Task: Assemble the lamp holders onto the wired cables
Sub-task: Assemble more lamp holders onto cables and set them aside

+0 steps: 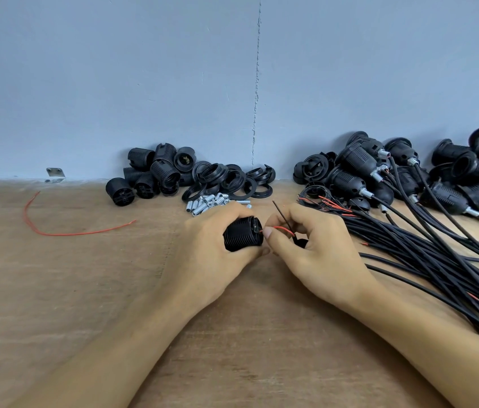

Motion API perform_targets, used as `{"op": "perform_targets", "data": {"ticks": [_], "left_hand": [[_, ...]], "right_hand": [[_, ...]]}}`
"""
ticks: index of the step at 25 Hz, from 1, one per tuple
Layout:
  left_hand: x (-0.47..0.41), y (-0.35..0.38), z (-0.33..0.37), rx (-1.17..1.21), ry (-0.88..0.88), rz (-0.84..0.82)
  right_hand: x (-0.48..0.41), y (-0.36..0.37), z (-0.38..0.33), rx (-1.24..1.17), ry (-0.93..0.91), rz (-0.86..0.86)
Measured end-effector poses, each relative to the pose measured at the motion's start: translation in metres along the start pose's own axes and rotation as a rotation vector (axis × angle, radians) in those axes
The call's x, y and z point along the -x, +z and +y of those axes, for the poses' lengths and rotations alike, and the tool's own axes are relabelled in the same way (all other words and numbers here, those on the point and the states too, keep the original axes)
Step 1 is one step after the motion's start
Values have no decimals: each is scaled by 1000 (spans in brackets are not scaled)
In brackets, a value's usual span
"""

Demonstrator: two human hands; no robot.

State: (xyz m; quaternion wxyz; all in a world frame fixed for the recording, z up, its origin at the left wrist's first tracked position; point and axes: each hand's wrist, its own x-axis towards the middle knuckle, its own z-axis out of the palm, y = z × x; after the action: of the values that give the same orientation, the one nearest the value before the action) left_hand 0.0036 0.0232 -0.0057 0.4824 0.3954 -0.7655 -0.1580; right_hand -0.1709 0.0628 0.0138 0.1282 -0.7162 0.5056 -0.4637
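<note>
two hands, one lamp holder, one red wire

the left hand (217, 248) is in the middle of the frame. its fingers are curled round a black ribbed plastic lamp holder (242, 234) and hold it on its side, just above the brown wooden surface (55, 290). right beside it, the right hand (309, 248) pinches a thin red wire (282, 228) between its fingers (268, 232). the end of the wire touches the end of the holder. a thin black wire (279, 210) sticks up next to the red one.

a bundle of long black cables (438, 260) lies on the right side of the frame. behind it, in the upper right, is a pile of black lamp holders with cables on them (379, 172).

above the hands are a pile of loose black holder parts (156, 175), some flat black plastic rings (232, 181) and small silver metal tubes (211, 201). a loose bent red wire (55, 228) lies on the left.
</note>
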Motion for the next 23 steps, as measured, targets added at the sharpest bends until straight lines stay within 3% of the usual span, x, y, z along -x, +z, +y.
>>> {"op": "perform_targets", "data": {"ticks": [12, 23], "left_hand": [[2, 1, 2, -23, -21, -64], [2, 3, 0, 87, -163, -73]], "right_hand": [[-1, 0, 0, 71, -52, -87], [-1, -1, 0, 43, -56, -78]]}}
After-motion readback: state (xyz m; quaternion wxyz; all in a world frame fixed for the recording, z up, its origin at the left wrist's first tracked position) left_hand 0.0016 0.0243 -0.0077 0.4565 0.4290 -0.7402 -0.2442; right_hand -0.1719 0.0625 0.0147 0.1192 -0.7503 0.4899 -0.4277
